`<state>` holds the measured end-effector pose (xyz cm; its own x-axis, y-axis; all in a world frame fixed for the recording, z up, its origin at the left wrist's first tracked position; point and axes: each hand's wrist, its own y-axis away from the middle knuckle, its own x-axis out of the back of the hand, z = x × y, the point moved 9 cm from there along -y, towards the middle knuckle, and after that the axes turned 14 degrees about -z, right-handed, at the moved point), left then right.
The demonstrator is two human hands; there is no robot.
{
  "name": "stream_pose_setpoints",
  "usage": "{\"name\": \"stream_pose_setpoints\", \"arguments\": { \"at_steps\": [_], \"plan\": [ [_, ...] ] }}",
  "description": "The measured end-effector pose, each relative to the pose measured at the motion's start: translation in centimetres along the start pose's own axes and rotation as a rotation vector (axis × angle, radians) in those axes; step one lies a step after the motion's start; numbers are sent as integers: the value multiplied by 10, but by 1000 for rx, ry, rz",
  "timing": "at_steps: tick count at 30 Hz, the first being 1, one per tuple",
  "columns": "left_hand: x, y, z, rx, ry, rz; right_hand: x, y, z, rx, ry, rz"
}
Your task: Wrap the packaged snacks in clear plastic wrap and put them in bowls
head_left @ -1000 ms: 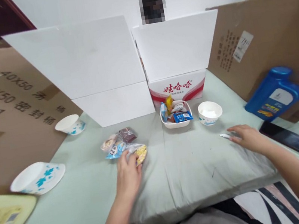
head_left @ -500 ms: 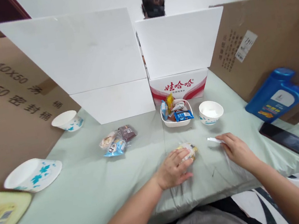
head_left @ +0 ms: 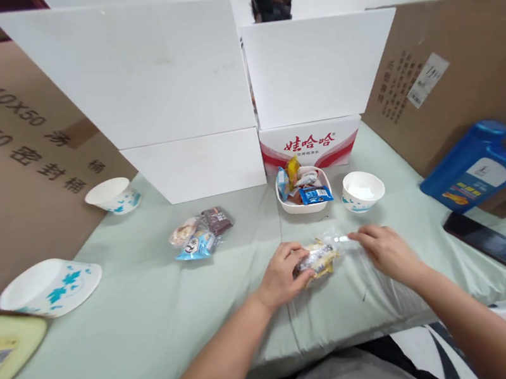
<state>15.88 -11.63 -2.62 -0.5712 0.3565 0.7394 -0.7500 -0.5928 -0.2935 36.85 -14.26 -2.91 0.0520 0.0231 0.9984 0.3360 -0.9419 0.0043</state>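
Note:
My left hand (head_left: 282, 276) is closed around the side of a clear plastic bag of yellow-and-silver wrapped snacks (head_left: 318, 259), which rests on the table. To its right, my right hand (head_left: 388, 252) pinches a small white strip (head_left: 342, 239). The strip reaches the clear gathered end of the bag; whether it goes round the end I cannot tell. Behind the hands stands a white tub (head_left: 306, 207) with several colourful snack packets. Beside it is a paper bowl (head_left: 358, 202) with something white inside. Left of my hands lies another clear bag of snacks (head_left: 200, 233).
Two more paper bowls (head_left: 121, 201) lie at the left, one tipped on its side. At the right are a blue bottle (head_left: 473, 167) and a phone (head_left: 495, 246). White panels (head_left: 192, 167) and cardboard walls (head_left: 456, 74) enclose the table. A person sits behind.
My right hand has brought the white strip left to the bag's end. My left hand has shifted back along the bag, showing more of it. The view has moved slightly.

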Motion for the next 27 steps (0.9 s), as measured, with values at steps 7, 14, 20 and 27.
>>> {"name": "stream_pose_setpoints", "arguments": {
  "at_steps": [7,14,20,27],
  "plan": [
    [10,4,-6,22,172,149,12,25,37,-167,-95,206],
    [20,22,-67,335,674,459,22,-12,-36,121,-340,169],
    [58,49,-104,455,600,815,17,-31,16,-205,-481,290],
    [86,37,-32,117,-66,596,53,-17,-27,-34,-453,439]
  ]
}}
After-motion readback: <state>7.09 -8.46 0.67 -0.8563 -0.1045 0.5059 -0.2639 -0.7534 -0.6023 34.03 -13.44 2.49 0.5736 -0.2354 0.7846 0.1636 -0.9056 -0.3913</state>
